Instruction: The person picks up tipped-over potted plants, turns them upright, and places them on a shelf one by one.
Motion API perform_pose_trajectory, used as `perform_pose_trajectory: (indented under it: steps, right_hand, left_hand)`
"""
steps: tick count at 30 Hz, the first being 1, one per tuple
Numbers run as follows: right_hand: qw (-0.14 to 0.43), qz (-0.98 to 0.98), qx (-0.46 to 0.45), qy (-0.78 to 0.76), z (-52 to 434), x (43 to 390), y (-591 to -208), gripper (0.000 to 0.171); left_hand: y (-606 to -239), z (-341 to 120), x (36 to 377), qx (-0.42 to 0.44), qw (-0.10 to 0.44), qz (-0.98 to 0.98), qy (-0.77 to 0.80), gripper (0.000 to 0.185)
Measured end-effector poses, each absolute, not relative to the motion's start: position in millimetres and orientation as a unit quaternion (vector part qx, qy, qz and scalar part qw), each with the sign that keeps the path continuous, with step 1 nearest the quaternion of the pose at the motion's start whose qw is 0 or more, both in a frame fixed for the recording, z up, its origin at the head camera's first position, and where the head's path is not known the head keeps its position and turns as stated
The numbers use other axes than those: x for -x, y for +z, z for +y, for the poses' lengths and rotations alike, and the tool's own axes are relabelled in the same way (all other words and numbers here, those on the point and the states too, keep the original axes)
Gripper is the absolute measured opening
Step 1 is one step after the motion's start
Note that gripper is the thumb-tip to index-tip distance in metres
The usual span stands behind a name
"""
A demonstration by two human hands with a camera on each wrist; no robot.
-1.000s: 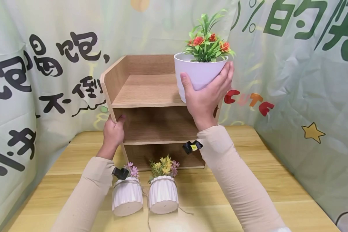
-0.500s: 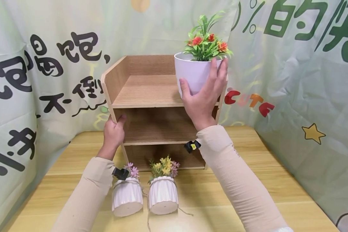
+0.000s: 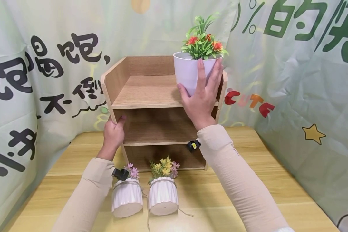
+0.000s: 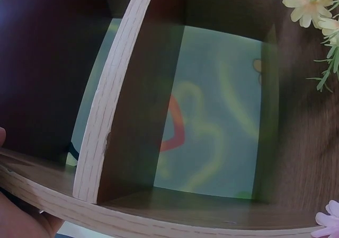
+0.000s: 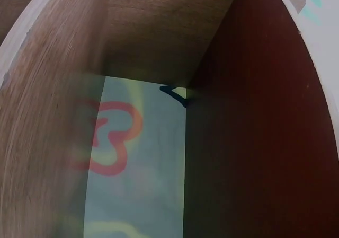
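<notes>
At the right end of the wooden shelf's (image 3: 145,91) top tier is a white flower pot (image 3: 186,72) holding an artificial plant with red flowers (image 3: 204,45). My right hand (image 3: 201,100) lies against the pot's front, its fingers extended up towards the rim and its thumb at the lower left. Most of the pot's base is behind this hand. My left hand (image 3: 113,133) grips the shelf's left side panel, thumb inside. In the left wrist view, part of the left hand (image 4: 24,222) shows at the panel's edge. The right wrist view shows only the shelf's inside (image 5: 259,116).
Two white ribbed pots stand on the table (image 3: 243,180) before the shelf: the left pot (image 3: 127,199) with pink flowers, the right pot (image 3: 163,196) with yellow and pink ones. Twine is tied around both. A printed curtain (image 3: 295,74) hangs behind and at the sides.
The potted plant has moved slightly left and back. My right hand's fingers have shifted from the pot's right side onto its front. My left hand stays on the panel.
</notes>
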State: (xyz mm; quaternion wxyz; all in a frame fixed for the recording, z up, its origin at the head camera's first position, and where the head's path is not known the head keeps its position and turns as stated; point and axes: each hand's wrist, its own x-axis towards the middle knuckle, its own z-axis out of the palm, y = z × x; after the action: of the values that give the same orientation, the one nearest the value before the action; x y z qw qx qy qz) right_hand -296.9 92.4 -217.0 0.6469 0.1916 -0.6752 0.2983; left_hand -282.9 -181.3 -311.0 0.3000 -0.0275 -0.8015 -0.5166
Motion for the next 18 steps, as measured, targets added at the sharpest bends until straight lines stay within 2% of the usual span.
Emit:
perform_pose_trajectory:
  steps: [18]
  right_hand:
    - [0.573,-0.757,-0.155,0.274,93.8,292.4,-211.0,0.077]
  left_hand:
    - [-310.6,-180.7,281.8,0.02,0.3,-0.806,-0.51,0.037]
